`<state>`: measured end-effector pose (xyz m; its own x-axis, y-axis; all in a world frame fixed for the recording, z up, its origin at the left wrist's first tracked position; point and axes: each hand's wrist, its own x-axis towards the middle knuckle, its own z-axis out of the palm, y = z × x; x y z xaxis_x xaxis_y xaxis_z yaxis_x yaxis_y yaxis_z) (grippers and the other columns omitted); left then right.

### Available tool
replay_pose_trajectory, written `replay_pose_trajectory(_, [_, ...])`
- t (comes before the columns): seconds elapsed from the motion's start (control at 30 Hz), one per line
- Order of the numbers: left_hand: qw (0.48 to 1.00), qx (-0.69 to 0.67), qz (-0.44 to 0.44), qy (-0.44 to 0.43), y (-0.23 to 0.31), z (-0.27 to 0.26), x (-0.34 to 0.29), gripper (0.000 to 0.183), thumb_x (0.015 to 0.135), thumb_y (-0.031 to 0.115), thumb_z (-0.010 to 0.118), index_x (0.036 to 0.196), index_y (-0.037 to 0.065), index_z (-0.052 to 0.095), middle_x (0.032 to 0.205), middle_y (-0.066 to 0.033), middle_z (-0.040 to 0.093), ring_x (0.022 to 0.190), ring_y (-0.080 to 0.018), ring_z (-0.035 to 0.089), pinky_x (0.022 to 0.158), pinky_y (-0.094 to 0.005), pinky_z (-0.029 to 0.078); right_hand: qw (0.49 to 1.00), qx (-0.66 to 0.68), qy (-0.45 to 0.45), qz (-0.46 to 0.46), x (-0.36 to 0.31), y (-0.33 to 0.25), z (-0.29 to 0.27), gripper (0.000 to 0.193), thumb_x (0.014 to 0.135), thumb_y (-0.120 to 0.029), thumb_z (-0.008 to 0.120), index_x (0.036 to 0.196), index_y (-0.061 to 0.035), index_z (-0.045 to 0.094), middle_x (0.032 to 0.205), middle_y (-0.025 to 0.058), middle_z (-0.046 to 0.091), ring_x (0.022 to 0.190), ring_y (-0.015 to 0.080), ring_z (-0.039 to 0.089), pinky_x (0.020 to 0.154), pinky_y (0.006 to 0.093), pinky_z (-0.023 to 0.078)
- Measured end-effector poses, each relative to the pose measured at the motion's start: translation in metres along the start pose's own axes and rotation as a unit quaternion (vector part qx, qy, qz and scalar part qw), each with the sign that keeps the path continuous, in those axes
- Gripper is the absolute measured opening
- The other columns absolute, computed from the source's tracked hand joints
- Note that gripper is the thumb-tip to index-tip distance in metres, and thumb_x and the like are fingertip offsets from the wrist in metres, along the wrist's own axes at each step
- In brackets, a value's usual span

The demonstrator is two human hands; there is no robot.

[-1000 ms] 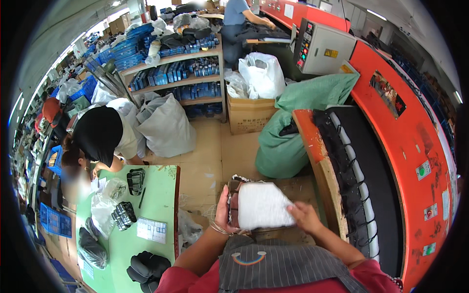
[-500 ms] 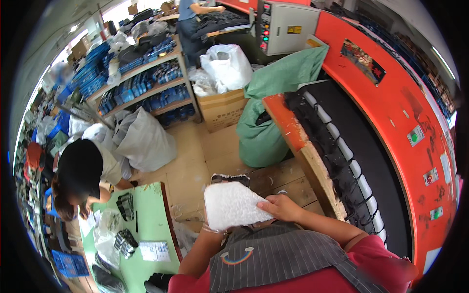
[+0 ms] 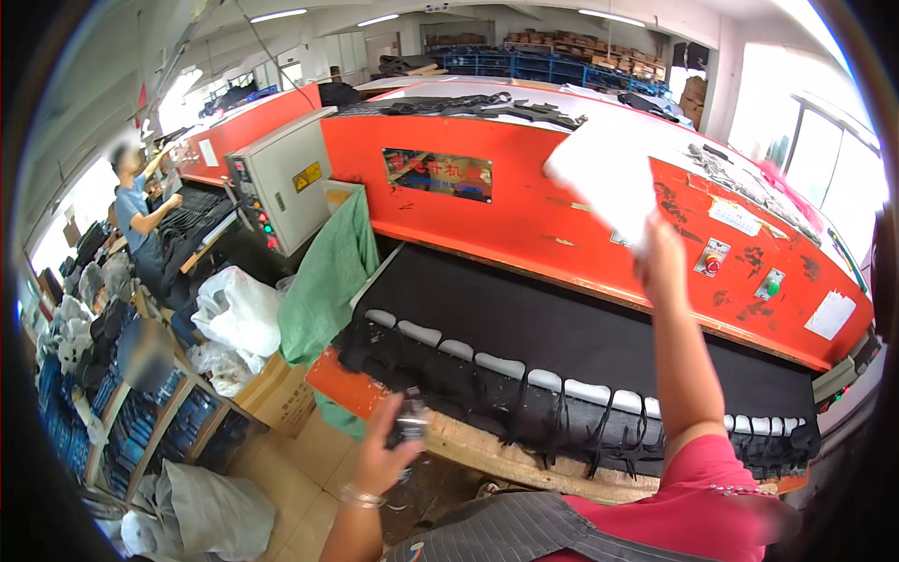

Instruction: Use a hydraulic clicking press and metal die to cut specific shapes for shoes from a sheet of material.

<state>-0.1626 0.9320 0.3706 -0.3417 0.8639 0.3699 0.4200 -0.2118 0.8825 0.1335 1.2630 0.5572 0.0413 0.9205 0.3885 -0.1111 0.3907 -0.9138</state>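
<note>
My right hand [image 3: 663,245] is raised over the red machine, its fingers closed on the narrow end of a white pad [image 3: 604,173]. The pad is overexposed now; earlier its face looks fleecy. Lower down, my left hand [image 3: 382,454] is closed around a small dark, shiny thing [image 3: 409,423] whose kind I cannot make out. That hand is over the wooden front ledge. Beyond it, a row of white padded pieces [image 3: 499,365] with black straps [image 3: 562,426] lies along the near edge of a black conveyor belt [image 3: 524,290].
The red machine housing [image 3: 524,220] rises behind the belt, with a red button [image 3: 713,264] and a green button [image 3: 771,285]. A green cloth [image 3: 328,281] hangs at its left, near a cardboard box [image 3: 281,393]. A co-worker [image 3: 140,215] stands far left.
My view has swung right and up, from the green table toward the machine. My right hand has lifted the white pad up and away from my left hand, which now holds the dark thing.
</note>
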Motion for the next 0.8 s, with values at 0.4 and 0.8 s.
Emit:
replay_pose_trajectory(0.4, [0.950,0.139,0.036,-0.277,-0.063,0.048,0.152,0.054,0.083,0.043,0.068,0.125,0.011,0.061,0.128,-0.0191,0.058,0.121,-0.0343,0.053,0.102,-0.0434,0.039,0.973,-0.140,-0.186,-0.006,0.068,0.029,0.045,0.027,0.092,-0.028,0.059,0.101,-0.0026,0.061,0.078,0.0033,0.063,0.062,0.0105,0.055,0.054,0.0255,0.044])
replay_pose_trajectory(0.8, [0.936,0.173,-0.293,0.087,-0.257,-0.089,0.300,0.070,0.075,0.037,0.076,0.127,0.000,0.046,0.100,-0.0221,0.064,0.093,-0.0408,0.062,0.087,-0.0430,0.048,0.646,-0.364,-0.626,-0.241,-0.137,0.185,0.163,0.032,0.082,-0.022,0.065,0.112,-0.0087,0.064,0.100,0.0062,0.061,0.097,0.0246,0.058,0.081,0.0382,0.047])
